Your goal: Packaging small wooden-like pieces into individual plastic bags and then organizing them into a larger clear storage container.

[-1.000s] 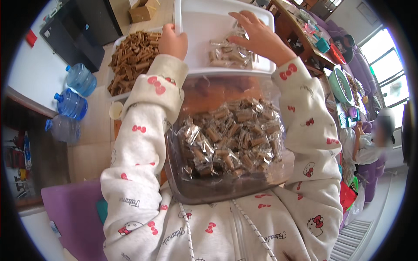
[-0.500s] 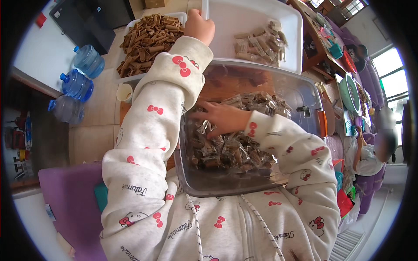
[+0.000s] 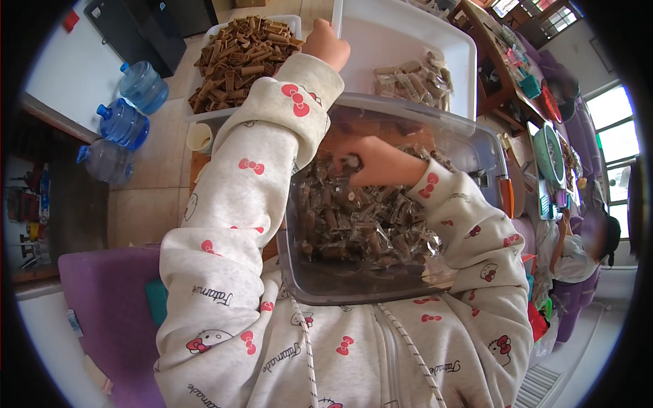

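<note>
My left hand [image 3: 328, 45], reaching far forward, is closed round the left rim of a white plastic bin [image 3: 464, 75]. Inside that bin lie several clear-wrapped brown pieces [image 3: 415, 80]. Nearer to me, my right hand [image 3: 381, 162] is over a clear plastic storage box [image 3: 326, 296]. Its fingers are curled round a small wrapped brown roll [image 3: 352, 162], only the end of which shows. Many wrapped brown rolls [image 3: 360, 224] fill the bottom of the storage box below it.
A white tray [image 3: 299, 26] heaped with bare brown curled pieces [image 3: 241, 58] stands at the far left, a pale cup [image 3: 199, 138] before it. Large blue water bottles [image 3: 124, 124] line the floor leftward. At right, another person [image 3: 581, 245] sits by a cluttered table holding a green basin [image 3: 548, 155].
My right hand has lifted slightly from the wrapped rolls and shifted right, its spread fingers now curled round one. My left hand stays at the white bin's rim. The view has shifted slightly.
</note>
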A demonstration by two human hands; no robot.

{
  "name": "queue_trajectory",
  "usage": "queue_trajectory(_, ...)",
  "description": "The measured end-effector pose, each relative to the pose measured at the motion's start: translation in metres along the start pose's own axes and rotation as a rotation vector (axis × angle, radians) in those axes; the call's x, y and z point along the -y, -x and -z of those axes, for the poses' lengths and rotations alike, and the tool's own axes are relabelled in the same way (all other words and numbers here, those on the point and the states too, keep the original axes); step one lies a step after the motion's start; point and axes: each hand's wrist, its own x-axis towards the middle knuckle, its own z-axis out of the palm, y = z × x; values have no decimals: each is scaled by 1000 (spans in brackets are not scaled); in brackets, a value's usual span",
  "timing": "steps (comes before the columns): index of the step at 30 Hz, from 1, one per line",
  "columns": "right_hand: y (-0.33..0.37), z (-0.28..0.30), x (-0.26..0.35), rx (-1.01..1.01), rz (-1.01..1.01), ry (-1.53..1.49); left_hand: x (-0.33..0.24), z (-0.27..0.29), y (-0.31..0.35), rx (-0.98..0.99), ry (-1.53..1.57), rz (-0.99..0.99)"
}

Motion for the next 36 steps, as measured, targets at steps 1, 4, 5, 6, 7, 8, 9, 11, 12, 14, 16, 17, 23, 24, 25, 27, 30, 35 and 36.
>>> queue_trajectory(1,2,10,3,51,-64,-36,-2,1,2,18,-27,-4)
queue_trajectory(4,11,41,21,6,-119,-371,2,0,1,-4,-31,-7)
queue_trajectory(5,15,57,24,-70,-5,-368,0,-1,-1,-2,-24,-11)
queue_trajectory(6,20,76,25,-145,107,-366,-1,-3,-2,-10,-23,-30)
queue_trajectory(7,23,93,30,-276,125,-408,2,-4,0,-21,-27,-41)
queue_trajectory(8,26,108,35,-408,142,-448,5,-4,-1,-16,-27,-33)
queue_trajectory(9,26,123,34,-581,131,-150,6,-4,-5,-27,-17,-73)
queue_trajectory(11,20,132,29,-966,177,769,5,-5,-6,-30,13,-75)
queue_trajectory(12,20,127,27,-962,172,765,6,-5,-6,-26,12,-70)
queue_trajectory(14,23,104,26,-893,168,752,9,-2,-5,-2,19,-77)
queue_trajectory(16,22,54,31,-478,-85,588,9,-5,-7,-19,4,-65)
queue_trajectory(17,19,32,51,-142,-292,554,9,-5,-8,-35,-10,-61)
queue_trajectory(23,24,-76,-21,121,-377,627,10,-5,-5,-15,7,-61)
queue_trajectory(24,24,-77,-21,106,-301,553,9,-5,-5,-21,8,-61)
queue_trajectory(25,27,-74,-22,106,-272,532,7,-5,-5,-22,0,-72)
queue_trajectory(27,26,-50,-12,84,-254,487,6,-2,-2,-21,-9,-77)
queue_trajectory(30,24,18,18,-20,-121,235,4,0,-1,-8,-18,-53)
queue_trajectory(35,29,125,26,-615,-193,733,10,-5,-7,-25,13,-109)
queue_trajectory(36,29,129,17,-790,-106,1277,10,-6,-7,-23,12,-110)
